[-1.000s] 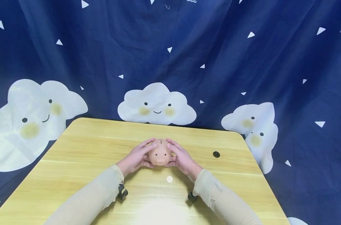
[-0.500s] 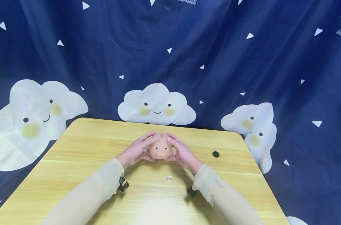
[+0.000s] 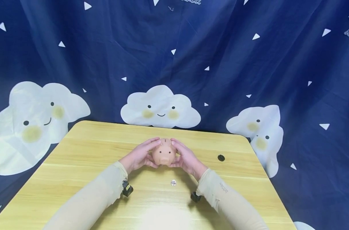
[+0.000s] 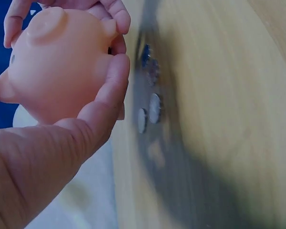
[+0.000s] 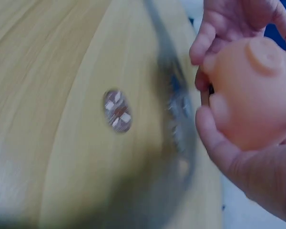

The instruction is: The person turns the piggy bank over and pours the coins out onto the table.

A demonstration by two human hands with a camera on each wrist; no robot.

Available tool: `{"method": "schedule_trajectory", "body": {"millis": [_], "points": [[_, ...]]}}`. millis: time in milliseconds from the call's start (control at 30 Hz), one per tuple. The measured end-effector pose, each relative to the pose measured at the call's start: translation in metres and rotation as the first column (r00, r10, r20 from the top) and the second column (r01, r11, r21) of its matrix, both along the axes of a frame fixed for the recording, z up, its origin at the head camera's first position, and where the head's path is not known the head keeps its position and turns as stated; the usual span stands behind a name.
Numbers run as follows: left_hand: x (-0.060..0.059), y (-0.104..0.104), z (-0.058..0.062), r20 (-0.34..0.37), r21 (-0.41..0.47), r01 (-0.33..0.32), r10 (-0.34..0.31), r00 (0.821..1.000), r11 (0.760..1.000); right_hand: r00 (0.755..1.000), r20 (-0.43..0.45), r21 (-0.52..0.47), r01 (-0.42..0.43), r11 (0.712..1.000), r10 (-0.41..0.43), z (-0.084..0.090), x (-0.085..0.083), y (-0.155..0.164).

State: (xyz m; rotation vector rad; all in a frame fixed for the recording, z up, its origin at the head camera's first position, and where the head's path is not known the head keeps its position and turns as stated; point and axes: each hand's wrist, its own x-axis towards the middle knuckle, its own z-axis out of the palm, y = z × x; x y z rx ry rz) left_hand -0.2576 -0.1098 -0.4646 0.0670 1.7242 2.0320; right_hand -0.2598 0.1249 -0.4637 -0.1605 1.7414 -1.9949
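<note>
Both hands hold a pink piggy bank above the table, its snout facing the wearer and its coin slot on top. The left hand grips its left side, thumb curled near a foot in the left wrist view. On the opposite side, the right hand grips it the same way. Beneath the bank, several coins lie in its shadow on the table, mostly hidden in the head view. Nearer the wearer lies a single patterned silvery coin, its face plain in the right wrist view.
A small round black plug lies on the right part of the wooden table. Behind the table's far edge hangs a dark blue curtain with smiling clouds. Small black devices are strapped at both wrists.
Both hands have lifted the piggy bank and moved it slightly away from the wearer, then lowered it a little. The single coin and the black plug stay where they were.
</note>
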Motion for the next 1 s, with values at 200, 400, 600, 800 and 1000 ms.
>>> {"method": "schedule_trajectory", "body": {"millis": [200,400,600,800,1000], "points": [[0.015,0.006,0.029,-0.435,-0.024,-0.109,0.088,0.896,0.994,0.89,-0.441,-0.026,0.115,0.993,-0.115,0.027,0.015,0.001],[0.021,0.012,0.014,-0.318,-0.044,-0.119,0.099,0.943,0.992,0.939,-0.324,0.021,0.129,0.991,-0.116,0.007,0.019,0.003],[0.017,0.012,-0.02,-0.058,0.006,-0.11,0.11,0.992,0.994,0.995,-0.074,0.076,0.074,0.994,-0.068,-0.017,0.012,0.001],[0.016,0.013,-0.022,-0.043,0.016,-0.097,0.098,0.994,0.995,0.995,-0.052,0.059,0.085,0.995,-0.082,-0.021,0.011,0.001],[0.016,0.013,-0.024,-0.022,0.022,-0.084,0.084,0.996,0.996,0.996,-0.039,0.069,0.079,0.995,-0.076,-0.022,0.012,0.002]]}}
